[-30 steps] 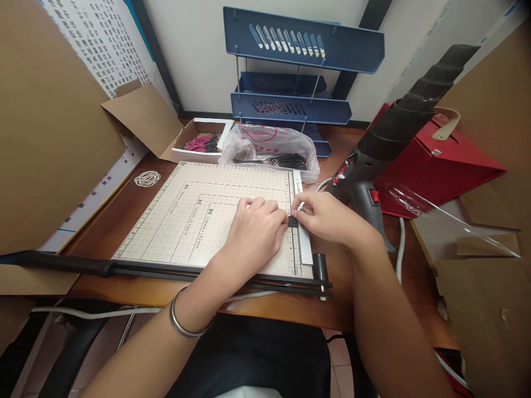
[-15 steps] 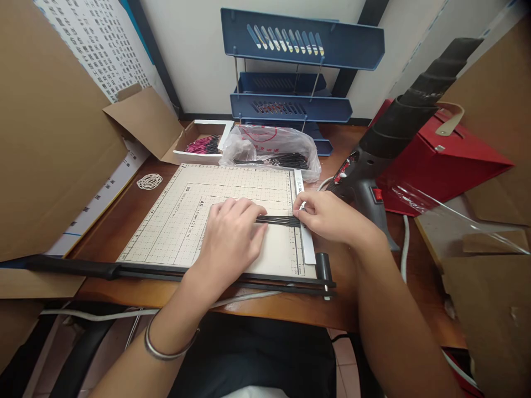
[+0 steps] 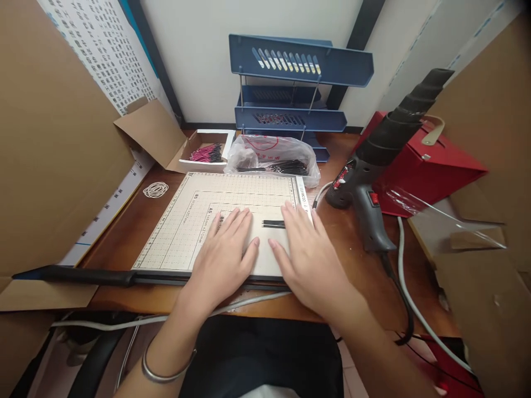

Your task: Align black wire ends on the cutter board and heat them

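Observation:
Black thin wires (image 3: pixel 272 224) lie side by side on the gridded paper cutter board (image 3: pixel 178 221), their left ends showing. Flat over the right part of these wires rests my right hand (image 3: pixel 309 251), fingers stretched forward. The wires' right ends are hidden under it. My left hand (image 3: pixel 224 251) lies on the board to the left of the wires, palm down, with fingers spread and a gap to them. Along the board's near edge runs the cutter's black blade arm, with its handle (image 3: pixel 91 275) at the left.
At the back stand a box of pink and black pieces (image 3: pixel 207 161), a plastic bag (image 3: pixel 276 145) of black wires and a blue rack (image 3: pixel 290 119). A heat gun (image 3: pixel 369 204) and red box (image 3: pixel 448 166) occupy the right. Rubber bands (image 3: pixel 156 189) lie left.
My right hand has let go its pinch at the wires' right end and now lies flat over them. My left hand has moved off the wires and flattened. The view has shifted slightly.

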Tool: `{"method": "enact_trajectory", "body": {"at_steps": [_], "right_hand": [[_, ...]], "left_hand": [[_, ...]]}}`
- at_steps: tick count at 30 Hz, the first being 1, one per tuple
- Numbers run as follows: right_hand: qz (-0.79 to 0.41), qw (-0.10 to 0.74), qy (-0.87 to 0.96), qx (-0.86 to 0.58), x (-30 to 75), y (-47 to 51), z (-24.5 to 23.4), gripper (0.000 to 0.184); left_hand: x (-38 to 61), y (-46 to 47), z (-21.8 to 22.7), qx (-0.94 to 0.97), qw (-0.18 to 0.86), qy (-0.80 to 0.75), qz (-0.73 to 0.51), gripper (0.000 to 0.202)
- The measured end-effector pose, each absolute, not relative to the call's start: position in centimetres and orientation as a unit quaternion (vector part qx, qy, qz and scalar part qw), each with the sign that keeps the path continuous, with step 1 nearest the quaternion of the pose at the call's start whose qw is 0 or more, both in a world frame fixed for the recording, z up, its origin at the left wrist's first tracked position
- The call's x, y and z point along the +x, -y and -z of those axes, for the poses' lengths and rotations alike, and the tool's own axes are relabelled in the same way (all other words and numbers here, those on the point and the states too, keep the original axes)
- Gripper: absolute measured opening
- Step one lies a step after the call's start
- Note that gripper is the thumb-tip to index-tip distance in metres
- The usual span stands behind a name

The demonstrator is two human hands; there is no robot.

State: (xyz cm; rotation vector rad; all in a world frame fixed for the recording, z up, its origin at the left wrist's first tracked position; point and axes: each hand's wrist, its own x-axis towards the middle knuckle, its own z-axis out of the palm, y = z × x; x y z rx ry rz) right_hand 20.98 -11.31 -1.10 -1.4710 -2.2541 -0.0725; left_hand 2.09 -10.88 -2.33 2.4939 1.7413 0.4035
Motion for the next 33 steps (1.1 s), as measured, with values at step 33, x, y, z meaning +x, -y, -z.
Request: {"method": "enact_trajectory", "body": {"at_steps": [33], "right_hand": [[0.045,0.073,0.792,-0.605,19.2,11.9,3.1,0.066]], "left_hand": [[2.0,10.9,2.3,0.843,0.025,-0.521,-0.132,0.050]]}}
